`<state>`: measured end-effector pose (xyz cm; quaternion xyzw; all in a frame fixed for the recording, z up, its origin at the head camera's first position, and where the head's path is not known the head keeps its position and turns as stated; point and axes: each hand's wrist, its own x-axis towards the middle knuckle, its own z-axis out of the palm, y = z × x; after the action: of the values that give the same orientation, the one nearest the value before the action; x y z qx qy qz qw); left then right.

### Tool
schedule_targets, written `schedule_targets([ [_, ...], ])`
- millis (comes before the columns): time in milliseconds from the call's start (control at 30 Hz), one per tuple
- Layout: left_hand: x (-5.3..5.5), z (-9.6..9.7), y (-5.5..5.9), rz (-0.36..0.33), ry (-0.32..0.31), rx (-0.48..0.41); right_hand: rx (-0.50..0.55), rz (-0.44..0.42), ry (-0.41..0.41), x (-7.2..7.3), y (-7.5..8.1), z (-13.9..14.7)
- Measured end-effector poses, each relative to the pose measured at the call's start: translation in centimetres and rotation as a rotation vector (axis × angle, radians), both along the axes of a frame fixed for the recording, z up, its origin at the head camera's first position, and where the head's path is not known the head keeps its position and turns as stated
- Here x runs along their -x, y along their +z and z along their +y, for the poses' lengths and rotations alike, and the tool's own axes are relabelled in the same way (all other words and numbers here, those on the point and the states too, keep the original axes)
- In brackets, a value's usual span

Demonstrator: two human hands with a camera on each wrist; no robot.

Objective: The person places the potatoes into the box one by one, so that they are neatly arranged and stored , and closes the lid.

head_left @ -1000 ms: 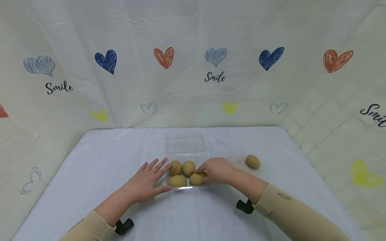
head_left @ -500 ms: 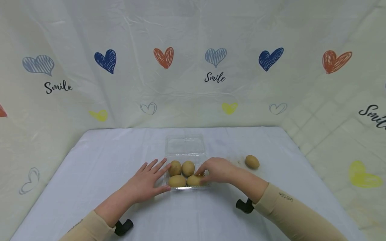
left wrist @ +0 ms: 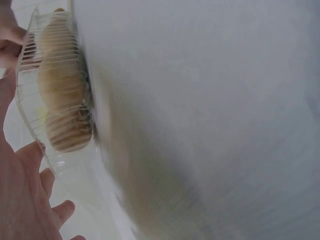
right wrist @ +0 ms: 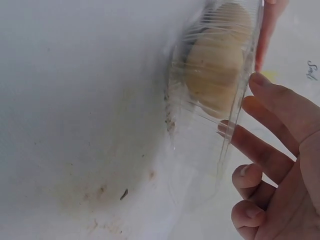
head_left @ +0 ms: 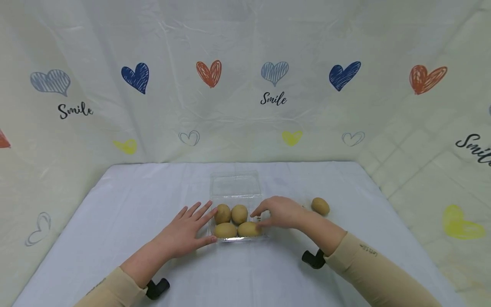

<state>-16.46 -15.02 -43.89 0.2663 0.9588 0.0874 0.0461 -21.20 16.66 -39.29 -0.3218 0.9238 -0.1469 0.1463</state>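
- Head view: clear plastic box (head_left: 235, 200) sits mid-table on a white tablecloth (head_left: 115, 204), lid flipped back and lying open behind it.
- Four potatoes (head_left: 235, 221) sit inside the box, two in the back row, two in front, touching each other.
- One loose potato (head_left: 320, 206) lies on the cloth to the right of the box, well apart from it and not touched by anything.
- Left hand (head_left: 186, 232): flat, fingers spread and straight, fingertips against the box's left side, steadying it; grips nothing.
- Right hand (head_left: 280, 212): hovers at the box's right edge, fingers loosely bent, holding nothing; fingertips just beside the front-right potato, contact not clear.
- Right wrist view: fingers (right wrist: 272, 127) relaxed next to the ribbed box wall (right wrist: 210, 125), with a potato visible through it.
- Progress, judged: filling looks mostly done, four in, one left outside, lid not yet closed.
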Motion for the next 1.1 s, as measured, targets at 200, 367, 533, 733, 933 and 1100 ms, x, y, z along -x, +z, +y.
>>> schedule_targets([
  [200, 0.2, 0.0, -0.1, -0.007, 0.0, 0.015, 0.018, 0.023, -0.043, 0.5, 0.7, 0.8],
  [367, 0.3, 0.0, -0.2, -0.003, -0.007, 0.014, 0.015, 0.058, -0.076, 1.0, 1.1, 2.0],
  [533, 0.2, -0.1, -0.2, 0.0, -0.004, 0.019, 0.001, 0.082, -0.147, 1.3, 1.7, 3.8],
  [733, 0.1, 0.0, 0.0, -0.012, -0.007, 0.008, -0.015, 0.052, -0.251, 1.5, 1.9, 7.1],
  [933, 0.0, -0.1, 0.1, 0.008, -0.015, 0.019, -0.041, 0.042, -0.332, 1.7, 2.2, 11.6],
  [1100, 0.0, -0.1, 0.2, 0.011, -0.018, 0.02, -0.042, 0.033, -0.386, 1.3, 2.8, 14.5],
])
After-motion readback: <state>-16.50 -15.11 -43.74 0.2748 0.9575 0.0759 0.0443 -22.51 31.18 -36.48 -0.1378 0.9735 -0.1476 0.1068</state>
